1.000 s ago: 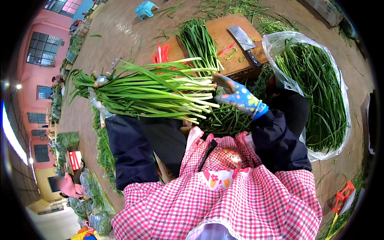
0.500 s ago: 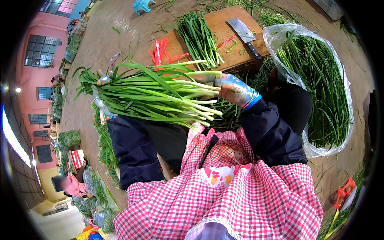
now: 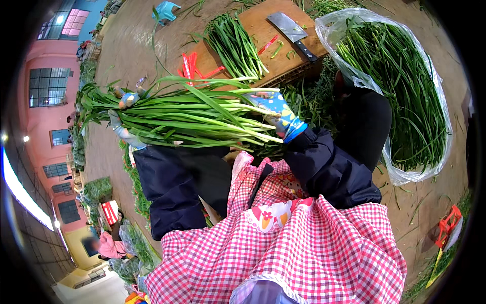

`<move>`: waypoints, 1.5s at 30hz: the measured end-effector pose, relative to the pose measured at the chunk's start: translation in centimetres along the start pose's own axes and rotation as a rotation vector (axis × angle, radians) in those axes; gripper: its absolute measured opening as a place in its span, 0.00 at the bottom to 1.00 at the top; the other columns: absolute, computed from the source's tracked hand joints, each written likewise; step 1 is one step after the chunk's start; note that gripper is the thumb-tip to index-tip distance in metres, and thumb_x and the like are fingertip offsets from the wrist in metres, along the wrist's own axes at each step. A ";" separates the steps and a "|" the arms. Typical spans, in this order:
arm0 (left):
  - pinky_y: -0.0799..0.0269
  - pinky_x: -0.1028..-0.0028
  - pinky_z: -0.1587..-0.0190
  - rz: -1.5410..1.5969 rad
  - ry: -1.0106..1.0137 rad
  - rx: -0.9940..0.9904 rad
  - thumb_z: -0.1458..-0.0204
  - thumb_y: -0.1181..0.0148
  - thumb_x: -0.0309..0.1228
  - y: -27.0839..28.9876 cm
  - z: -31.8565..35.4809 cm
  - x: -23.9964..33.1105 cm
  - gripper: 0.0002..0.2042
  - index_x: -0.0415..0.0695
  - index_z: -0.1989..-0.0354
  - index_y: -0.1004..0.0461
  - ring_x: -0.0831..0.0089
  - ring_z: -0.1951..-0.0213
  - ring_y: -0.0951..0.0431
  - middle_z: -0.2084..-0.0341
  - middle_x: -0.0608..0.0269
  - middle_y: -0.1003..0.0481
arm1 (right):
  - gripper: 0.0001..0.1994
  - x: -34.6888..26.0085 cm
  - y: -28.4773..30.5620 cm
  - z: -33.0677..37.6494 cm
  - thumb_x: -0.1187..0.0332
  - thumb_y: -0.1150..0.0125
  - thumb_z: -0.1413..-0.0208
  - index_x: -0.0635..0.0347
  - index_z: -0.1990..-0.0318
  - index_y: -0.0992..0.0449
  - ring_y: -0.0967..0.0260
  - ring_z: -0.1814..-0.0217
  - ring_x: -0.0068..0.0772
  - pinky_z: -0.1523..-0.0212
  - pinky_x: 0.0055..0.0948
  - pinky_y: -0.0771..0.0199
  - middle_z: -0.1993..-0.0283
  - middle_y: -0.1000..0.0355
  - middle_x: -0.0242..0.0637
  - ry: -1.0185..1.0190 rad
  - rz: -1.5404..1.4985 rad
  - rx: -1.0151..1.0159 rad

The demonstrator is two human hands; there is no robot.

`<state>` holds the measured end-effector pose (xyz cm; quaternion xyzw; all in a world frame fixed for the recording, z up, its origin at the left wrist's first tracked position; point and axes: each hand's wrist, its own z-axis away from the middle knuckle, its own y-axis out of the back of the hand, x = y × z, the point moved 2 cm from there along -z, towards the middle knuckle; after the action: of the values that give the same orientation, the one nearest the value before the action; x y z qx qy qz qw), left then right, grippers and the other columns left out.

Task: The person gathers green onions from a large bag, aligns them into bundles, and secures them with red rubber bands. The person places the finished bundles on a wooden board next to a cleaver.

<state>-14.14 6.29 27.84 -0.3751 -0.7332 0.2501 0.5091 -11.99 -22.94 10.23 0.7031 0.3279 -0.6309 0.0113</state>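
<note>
A loose bunch of green garlic (image 3: 202, 115), with long flat leaves and white stem ends, lies level above my lap. Around its leafy end, at the left, my left hand (image 3: 129, 100) is closed in a patterned glove. My right hand (image 3: 277, 110), in a blue flowered glove, grips at the white stem ends; its fingertips are partly hidden behind the stalks. Beyond the bunch, a second pile of green garlic (image 3: 234, 48) rests on a wooden board (image 3: 278, 66). Red ties (image 3: 190, 67) lie at the board's left edge.
A cleaver (image 3: 291, 31) with a black handle lies on the board. At right stands a clear plastic bag (image 3: 395, 175) full of long greens (image 3: 400, 91). A blue stool (image 3: 165, 11) is far off; a person in pink (image 3: 111, 245) sits at lower left.
My right hand has turned and shifted slightly left and nearer along the stem ends. The bunch has moved a little left, still in both hands. The whole view has shifted slightly.
</note>
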 end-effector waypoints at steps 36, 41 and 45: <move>0.47 0.57 0.36 0.012 -0.091 -0.091 0.44 0.53 0.34 2.9 1.5 4.6 0.21 0.41 0.43 0.37 0.64 0.51 0.31 0.68 0.69 0.28 | 0.06 -9.6 9.0 3.1 0.66 0.40 0.51 0.59 0.69 0.25 0.31 0.79 0.35 0.78 0.31 0.33 0.81 0.32 0.36 0.069 1.287 -0.396; 0.47 0.61 0.35 -0.002 -0.054 -0.146 0.44 0.54 0.34 -0.8 -0.1 1.9 0.21 0.39 0.43 0.37 0.73 0.60 0.28 0.70 0.68 0.27 | 0.16 -15.9 -0.9 -2.4 0.61 0.41 0.47 0.61 0.55 0.25 0.33 0.78 0.21 0.75 0.24 0.33 0.74 0.26 0.36 -0.227 0.682 -0.233; 0.47 0.61 0.36 -0.035 -0.008 -0.156 0.45 0.51 0.34 -1.9 -1.3 1.4 0.21 0.38 0.43 0.37 0.73 0.62 0.27 0.72 0.66 0.26 | 0.13 -10.8 -2.6 -5.2 0.63 0.42 0.47 0.61 0.58 0.24 0.33 0.79 0.21 0.77 0.22 0.34 0.76 0.27 0.34 -0.224 0.618 -0.383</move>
<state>-13.80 6.23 30.52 -0.3999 -0.7589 0.1848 0.4795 -8.52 -23.48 21.97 0.6806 0.2092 -0.5981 0.3678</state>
